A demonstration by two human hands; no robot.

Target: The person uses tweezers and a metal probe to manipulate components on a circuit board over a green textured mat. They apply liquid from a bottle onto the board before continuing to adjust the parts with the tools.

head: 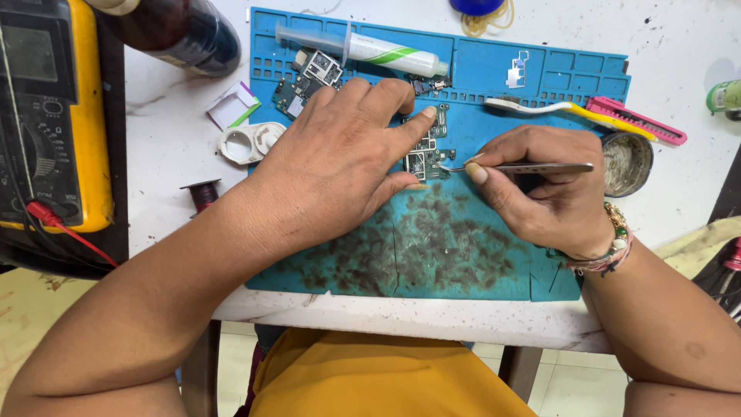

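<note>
A small green circuit board [429, 148] lies on the blue work mat [432, 247]. My left hand [340, 162] rests flat over it, forefinger and thumb pressing its left edge. My right hand [540, 189] grips metal tweezers [525, 167], whose tips touch the board's right side. A second circuit board [307, 81] lies at the mat's upper left, partly behind my left hand.
A syringe [370, 50] lies along the mat's top. A yellow-handled tool [556, 110], a pink cutter [637, 120] and a round tin [627, 162] sit at right. A yellow multimeter [54, 116], wire spool [203, 191], white plastic part [248, 143] and dark bottle [181, 31] stand left.
</note>
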